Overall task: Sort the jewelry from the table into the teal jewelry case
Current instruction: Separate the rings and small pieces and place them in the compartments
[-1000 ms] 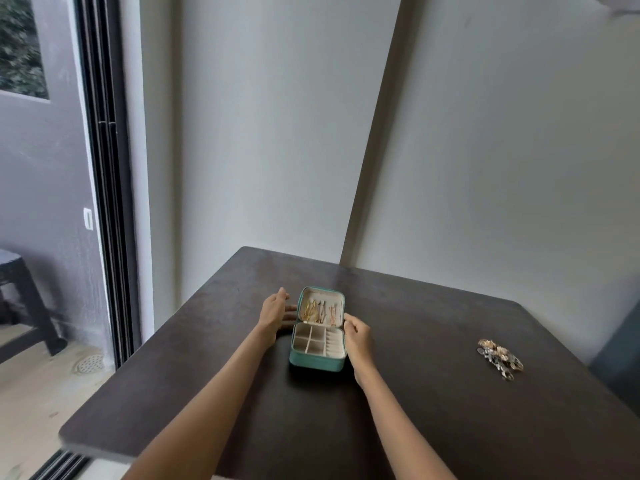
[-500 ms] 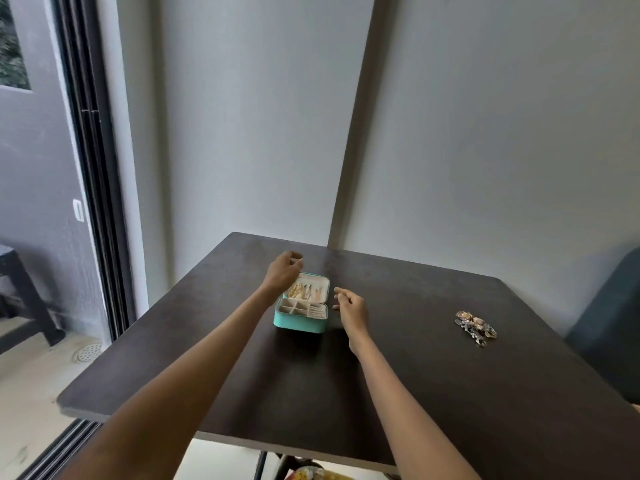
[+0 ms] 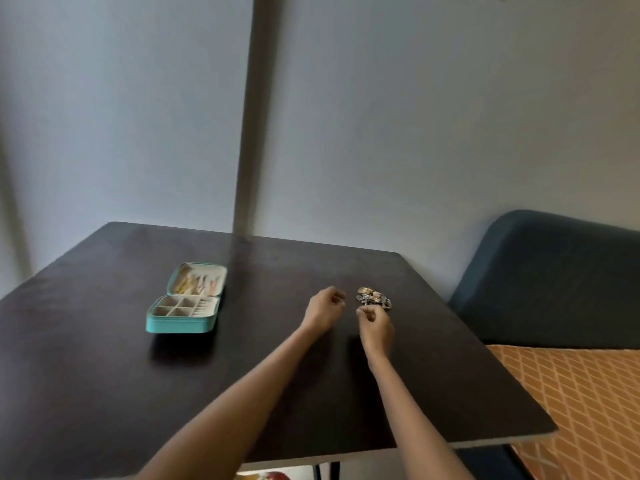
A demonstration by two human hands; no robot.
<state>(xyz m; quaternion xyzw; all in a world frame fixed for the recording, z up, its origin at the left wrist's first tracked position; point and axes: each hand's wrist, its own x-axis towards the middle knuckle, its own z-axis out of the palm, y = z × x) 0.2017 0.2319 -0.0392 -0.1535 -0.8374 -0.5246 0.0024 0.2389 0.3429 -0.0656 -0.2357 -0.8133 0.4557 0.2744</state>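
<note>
The teal jewelry case (image 3: 180, 322) lies open on the left part of the dark table (image 3: 104, 375). Its lid holds gold pieces, and its cream compartments face up. A small pile of gold and silver jewelry (image 3: 373, 297) sits toward the table's right side. My left hand (image 3: 323, 306) hovers just left of the pile with loosely curled fingers and holds nothing. My right hand (image 3: 375, 323) is at the pile's near edge with its fingertips curled against it. The blur hides whether they pinch a piece.
A dark blue upholstered seat back (image 3: 554, 278) stands to the right of the table, with an orange patterned cushion (image 3: 588, 393) below it. The wall runs close behind the table's far edge. The table's right edge is near the pile.
Both hands left the teal case and moved right to the jewelry pile. My view swung right, so the case now sits at the left.
</note>
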